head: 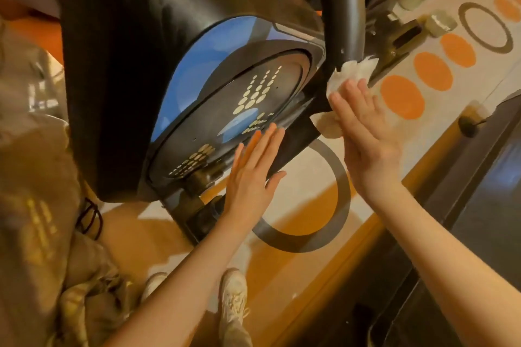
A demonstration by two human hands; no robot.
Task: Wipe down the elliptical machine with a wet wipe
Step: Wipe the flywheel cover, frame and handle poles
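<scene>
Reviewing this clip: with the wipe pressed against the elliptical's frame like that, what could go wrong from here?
1. The right hand presses the wet wipe with straight fingers rather than gripping it, so the crumpled wipe could slip and fall.
2. The wipe sits where the upright black tube meets the flywheel housing; fingers might get pinched if the linkage moves.
3. The left hand leans on the housing, perhaps smudging it.

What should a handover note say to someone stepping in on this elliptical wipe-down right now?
Right hand: fingers straight, pressing the wet wipe against the elliptical machine frame at the base of the black upright post.
Left hand: open, flat on the edge of the round flywheel cover.
Done: cannot tell which surfaces are already wiped.
Left: finish this joint, then the post, cover and housing.
</scene>
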